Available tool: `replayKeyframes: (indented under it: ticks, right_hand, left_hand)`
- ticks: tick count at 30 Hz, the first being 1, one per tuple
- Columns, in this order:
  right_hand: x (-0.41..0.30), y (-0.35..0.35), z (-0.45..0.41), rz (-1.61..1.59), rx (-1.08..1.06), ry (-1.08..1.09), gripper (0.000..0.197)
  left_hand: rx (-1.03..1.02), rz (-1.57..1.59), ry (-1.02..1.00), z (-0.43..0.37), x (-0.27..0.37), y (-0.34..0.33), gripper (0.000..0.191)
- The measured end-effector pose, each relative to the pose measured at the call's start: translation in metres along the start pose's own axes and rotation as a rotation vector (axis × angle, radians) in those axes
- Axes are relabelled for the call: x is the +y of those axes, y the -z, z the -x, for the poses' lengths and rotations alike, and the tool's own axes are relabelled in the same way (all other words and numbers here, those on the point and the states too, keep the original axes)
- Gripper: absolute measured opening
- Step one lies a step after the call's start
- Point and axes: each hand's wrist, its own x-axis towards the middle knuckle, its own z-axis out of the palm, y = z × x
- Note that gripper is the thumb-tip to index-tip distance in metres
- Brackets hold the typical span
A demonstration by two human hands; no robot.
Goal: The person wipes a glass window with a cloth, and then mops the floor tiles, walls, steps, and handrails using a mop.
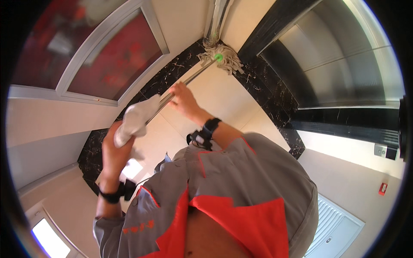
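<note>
A string mop (227, 59) with a green collar rests on the floor in the corner at the top, its strings spread against the dark marble border. Its thin metal handle (198, 73) slants down and left towards me. My right hand (182, 98) has its fingers round the handle midway along. Lower on the left, my left hand (116, 145) grips a crumpled white cloth (137, 117), which lies along the upper part of the handle and covers some of it. The cloth and this hand are slightly blurred.
Pale floor tiles (219, 96) are edged by black marble skirting (274, 109). Stainless-steel elevator doors (342, 58) stand at right, with a button panel (385, 151) below. A red panel in a metal frame (155, 29) is on the left wall. A metal pipe (214, 19) rises in the corner.
</note>
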Motion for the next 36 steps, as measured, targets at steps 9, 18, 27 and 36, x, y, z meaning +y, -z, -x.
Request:
replayKeyframes:
  ticks: [9,18,27,36]
  right_hand:
    - [0.115,0.020,-0.020,0.208,-0.005,-0.115,0.032]
    - [0.043,-0.066,0.002,-0.085,-0.036,-0.079,0.029]
    - [0.076,-0.053,-0.046,-0.021,-0.278,0.019,0.012]
    - [0.070,-0.045,-0.018,0.214,-0.411,0.053,0.002]
  left_hand:
    - [-0.030,0.055,-0.144,-0.061,-0.007,-0.061,0.031]
    - [0.297,-0.245,0.361,0.065,0.034,0.065,0.038]
    - [0.464,-0.036,0.269,0.056,0.001,0.024,0.035]
    - [0.503,0.084,0.421,0.097,-0.002,0.001,0.036]
